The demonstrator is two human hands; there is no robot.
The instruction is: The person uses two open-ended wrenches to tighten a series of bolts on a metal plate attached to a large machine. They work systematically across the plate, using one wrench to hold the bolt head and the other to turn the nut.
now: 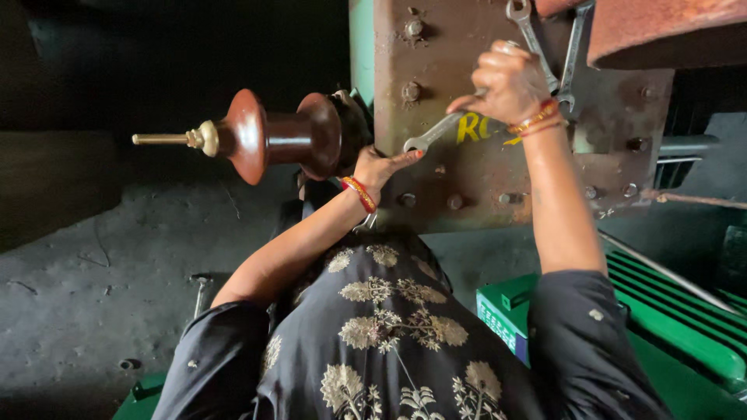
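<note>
Spanner point(436, 132): a grey metal one lies flat against the rusty steel plate point(467, 187), near the middle of the picture. The right hand point(510, 82) is curled tight around its handle, up at about 1 o'clock. The open end of the spanner points down toward 8 o'clock, and the left hand point(381, 165) touches it there. The left fingers are stretched out and pressed together against the tip, most likely to keep it steady on the plate. Holding it at both ends looks like a good way to stop it slipping.

Two more spanners point(545, 47) hang on the plate at 12 o'clock, just beside the right hand, close enough to grab. A big brown insulator point(276, 138) with a brass tip sticks out sideways at 10 o'clock, just left of the left hand.

The plate is rough and brown with many bolt heads point(411, 92) and some yellow paint marks. A green metal box point(510, 311) sits at 4 o'clock. The floor point(93, 264) at 8 o'clock is grey, dusty concrete. The room is very dark at 11 o'clock.
</note>
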